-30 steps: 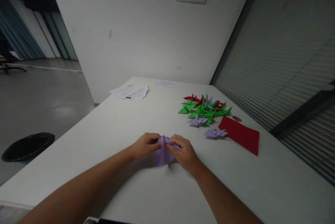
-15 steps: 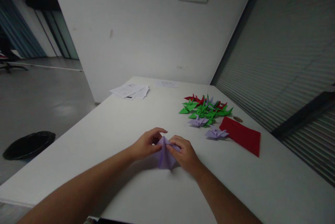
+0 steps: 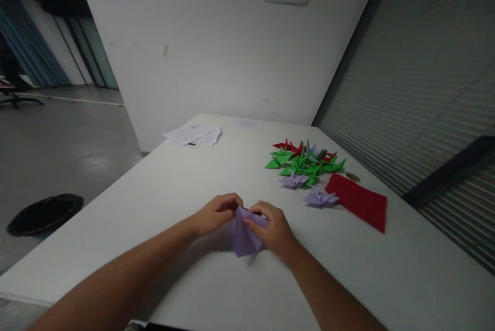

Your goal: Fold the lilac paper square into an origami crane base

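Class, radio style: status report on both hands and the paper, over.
Left hand and right hand both gripping purple paper, partly folded. Red sheet off to the right, not in the way.

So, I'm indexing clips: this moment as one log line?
left hand: holds purple paper | right hand: holds purple paper | nearby: folded paper birds, red sheet
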`<state>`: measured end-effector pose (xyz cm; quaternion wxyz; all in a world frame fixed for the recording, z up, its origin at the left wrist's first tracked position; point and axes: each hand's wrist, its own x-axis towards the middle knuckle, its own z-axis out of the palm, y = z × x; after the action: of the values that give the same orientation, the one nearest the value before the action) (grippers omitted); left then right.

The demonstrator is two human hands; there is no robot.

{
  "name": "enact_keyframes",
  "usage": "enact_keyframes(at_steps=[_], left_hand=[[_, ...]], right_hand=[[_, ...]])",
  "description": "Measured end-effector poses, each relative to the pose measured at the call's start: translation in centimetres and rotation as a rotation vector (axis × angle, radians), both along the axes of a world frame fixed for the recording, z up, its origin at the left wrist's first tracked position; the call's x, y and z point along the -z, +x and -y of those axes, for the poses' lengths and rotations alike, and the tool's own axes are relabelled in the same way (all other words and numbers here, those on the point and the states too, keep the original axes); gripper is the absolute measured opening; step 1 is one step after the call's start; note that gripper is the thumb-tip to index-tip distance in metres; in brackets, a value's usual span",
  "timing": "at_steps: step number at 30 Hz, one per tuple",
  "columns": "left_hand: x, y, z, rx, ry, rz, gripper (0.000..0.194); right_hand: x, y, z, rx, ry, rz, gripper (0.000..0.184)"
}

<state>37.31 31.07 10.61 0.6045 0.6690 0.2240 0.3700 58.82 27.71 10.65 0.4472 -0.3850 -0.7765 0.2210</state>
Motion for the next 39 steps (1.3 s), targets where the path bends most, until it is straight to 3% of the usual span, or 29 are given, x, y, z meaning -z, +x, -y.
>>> enact_keyframes(at_steps=[7,13,20,28,39], left_hand=[[0.8,0.2,-0.4,-0.077,0.000,-0.067,0.034],[0.6,0.1,-0.9,-0.228,-0.046,0.028,0.035],[0.7,-0.3,-1.8,-0.419,-0.253,0.198,0.042],[0.3,-0.4,-1.8,-0.475,-0.333,0.226,0.045],[0.5,-0.5,-1.9,-0.490,-0.325,0.168,0.042]], right_hand=[[-0.1,-0.2,0.2,0.013,0.011,0.027,0.007],[1.0,0.6,-0.4,0.131,-0.106,-0.137,0.042],[1.7,1.6,-2.1,0.203,-0.062,-0.225,0.022],[2.1,1.6,-2.7,0.141,-0.408,-0.528,0.038],[2.1,2.0,-2.7,0.246,-0.356,-0.572,0.035]])
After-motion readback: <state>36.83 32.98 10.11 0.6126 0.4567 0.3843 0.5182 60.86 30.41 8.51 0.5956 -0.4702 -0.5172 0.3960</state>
